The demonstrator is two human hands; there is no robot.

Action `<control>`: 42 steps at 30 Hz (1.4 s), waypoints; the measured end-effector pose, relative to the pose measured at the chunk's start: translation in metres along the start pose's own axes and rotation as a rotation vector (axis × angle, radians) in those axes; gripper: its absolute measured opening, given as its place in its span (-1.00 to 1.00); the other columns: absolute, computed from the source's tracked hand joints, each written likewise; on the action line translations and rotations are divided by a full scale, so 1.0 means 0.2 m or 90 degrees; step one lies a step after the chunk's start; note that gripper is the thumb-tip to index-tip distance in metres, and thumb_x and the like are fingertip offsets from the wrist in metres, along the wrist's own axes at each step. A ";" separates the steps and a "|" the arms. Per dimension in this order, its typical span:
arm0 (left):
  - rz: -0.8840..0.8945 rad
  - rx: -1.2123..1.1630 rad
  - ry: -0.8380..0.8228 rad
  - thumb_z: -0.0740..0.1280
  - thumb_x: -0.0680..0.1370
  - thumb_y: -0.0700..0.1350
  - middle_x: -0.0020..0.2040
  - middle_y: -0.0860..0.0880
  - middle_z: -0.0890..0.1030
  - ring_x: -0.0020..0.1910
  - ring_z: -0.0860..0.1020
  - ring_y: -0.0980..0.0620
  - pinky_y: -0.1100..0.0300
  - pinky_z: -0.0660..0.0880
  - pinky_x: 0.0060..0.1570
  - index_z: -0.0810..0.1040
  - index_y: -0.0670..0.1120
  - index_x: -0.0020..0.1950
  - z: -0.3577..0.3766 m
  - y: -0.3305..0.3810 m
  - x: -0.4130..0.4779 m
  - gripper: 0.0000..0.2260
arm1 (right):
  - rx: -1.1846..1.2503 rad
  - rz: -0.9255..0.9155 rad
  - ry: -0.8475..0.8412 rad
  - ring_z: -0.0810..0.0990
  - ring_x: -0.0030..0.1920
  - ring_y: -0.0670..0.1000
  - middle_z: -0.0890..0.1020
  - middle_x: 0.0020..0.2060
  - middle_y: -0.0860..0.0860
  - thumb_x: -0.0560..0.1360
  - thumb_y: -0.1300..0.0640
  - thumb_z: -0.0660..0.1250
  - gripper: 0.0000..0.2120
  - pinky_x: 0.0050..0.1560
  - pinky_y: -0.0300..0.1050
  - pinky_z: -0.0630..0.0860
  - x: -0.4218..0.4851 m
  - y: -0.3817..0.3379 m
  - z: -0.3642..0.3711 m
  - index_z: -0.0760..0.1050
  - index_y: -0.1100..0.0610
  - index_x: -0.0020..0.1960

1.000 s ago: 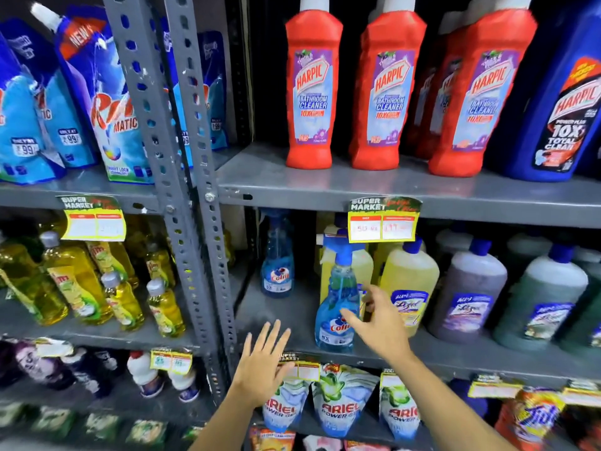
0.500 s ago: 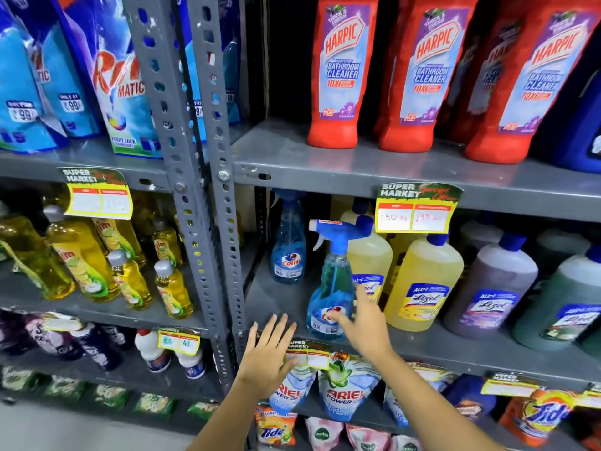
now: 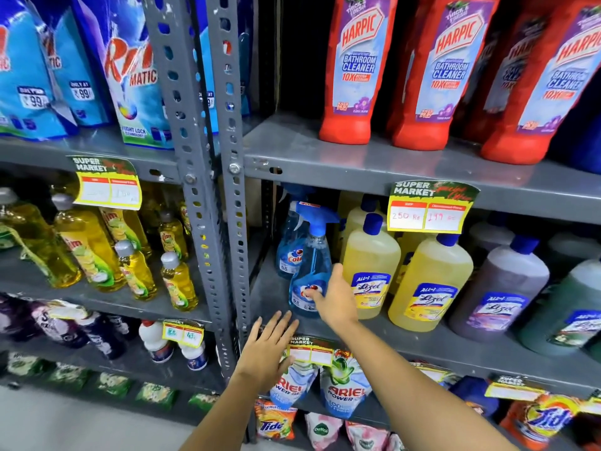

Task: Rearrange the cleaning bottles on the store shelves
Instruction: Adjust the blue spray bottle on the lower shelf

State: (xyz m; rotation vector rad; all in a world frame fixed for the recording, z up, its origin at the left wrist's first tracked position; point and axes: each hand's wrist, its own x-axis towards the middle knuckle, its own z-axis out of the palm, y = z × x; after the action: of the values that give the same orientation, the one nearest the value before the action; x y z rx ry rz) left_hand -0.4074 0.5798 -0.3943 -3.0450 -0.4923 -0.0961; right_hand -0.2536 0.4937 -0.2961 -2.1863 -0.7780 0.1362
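A blue Colin spray bottle [image 3: 311, 255] stands upright on the grey middle shelf [image 3: 422, 348], its nozzle pointing left. My right hand [image 3: 336, 299] grips its lower body, thumb on the label and fingers round the right side. A second blue spray bottle [image 3: 287, 252] stands just behind and to the left, partly hidden. My left hand [image 3: 270, 346] hovers open with fingers spread at the shelf's front edge, below and left of the held bottle, holding nothing.
Yellow Lizol bottles [image 3: 370, 255] stand right beside the spray bottle, with purple and green ones further right. Red Harpic bottles [image 3: 357, 70] fill the shelf above. A grey perforated upright [image 3: 208, 190] bounds the bay on the left. Price tags hang from the shelf edges.
My right hand has slid the front spray bottle to the left, away from the yellow bottles and closer to the other spray bottle. My left hand stayed open at the shelf edge.
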 end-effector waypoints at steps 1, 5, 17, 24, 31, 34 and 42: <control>0.003 -0.001 -0.005 0.12 0.61 0.20 0.57 -0.03 -0.01 0.55 0.00 -0.09 -0.20 0.01 0.46 0.00 -0.03 0.57 0.01 0.00 0.00 -0.38 | 0.008 0.005 -0.021 0.65 0.06 0.15 0.66 0.06 0.12 0.44 0.10 0.49 -0.54 -0.04 -0.01 0.59 0.02 -0.01 0.00 0.19 0.06 0.07; -0.002 0.018 0.002 0.14 0.61 0.18 0.57 -0.05 0.07 0.54 0.06 -0.09 -0.20 0.08 0.45 0.06 -0.04 0.56 0.00 0.01 -0.01 -0.39 | 0.053 0.018 -0.101 0.64 0.13 0.11 0.64 0.15 0.10 0.44 0.18 0.49 -0.54 0.07 0.05 0.60 0.09 -0.06 0.01 0.21 0.06 0.09; 0.006 0.019 0.018 0.05 0.63 0.20 0.58 -0.03 -0.10 0.55 -0.10 -0.07 -0.17 -0.09 0.48 -0.14 -0.02 0.57 0.05 0.00 0.00 -0.37 | 0.071 0.045 -0.111 0.60 0.21 0.14 0.60 0.23 0.11 0.43 0.17 0.50 -0.51 0.17 0.11 0.57 0.11 -0.11 0.05 0.23 0.10 0.15; 0.002 0.002 0.016 0.07 0.61 0.21 0.59 -0.05 -0.07 0.55 -0.11 -0.07 -0.17 -0.12 0.49 -0.13 -0.03 0.57 0.05 0.01 0.00 -0.35 | 0.070 0.068 -0.095 0.60 0.21 0.16 0.59 0.24 0.12 0.43 0.17 0.50 -0.50 0.18 0.11 0.56 0.10 -0.14 0.07 0.24 0.11 0.18; 0.002 0.008 0.003 0.06 0.60 0.24 0.59 -0.05 -0.06 0.56 -0.11 -0.08 -0.17 -0.15 0.48 -0.13 -0.04 0.58 0.04 0.01 0.00 -0.33 | 0.045 0.061 -0.116 0.59 0.23 0.16 0.59 0.24 0.13 0.45 0.16 0.48 -0.47 0.20 0.11 0.56 0.10 -0.16 0.08 0.23 0.10 0.26; 0.005 0.005 0.003 0.08 0.60 0.24 0.59 -0.06 -0.02 0.56 -0.06 -0.09 -0.18 -0.11 0.47 -0.07 -0.04 0.58 0.02 0.01 -0.01 -0.33 | 0.044 0.056 -0.115 0.59 0.24 0.16 0.58 0.25 0.13 0.46 0.16 0.47 -0.46 0.20 0.10 0.56 0.10 -0.15 0.08 0.23 0.11 0.29; -0.001 0.011 0.025 0.21 0.55 0.26 0.51 -0.08 0.30 0.48 0.25 -0.09 -0.22 0.24 0.38 0.25 -0.08 0.52 -0.01 0.02 -0.01 -0.36 | 0.044 0.049 -0.114 0.58 0.25 0.15 0.58 0.26 0.13 0.46 0.17 0.47 -0.44 0.18 0.06 0.57 0.11 -0.14 0.08 0.22 0.11 0.31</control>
State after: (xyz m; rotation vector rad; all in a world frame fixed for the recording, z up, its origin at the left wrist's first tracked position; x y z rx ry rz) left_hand -0.4087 0.5742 -0.3926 -3.0194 -0.4905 -0.1516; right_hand -0.2558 0.5309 -0.2835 -2.1593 -0.7762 0.3975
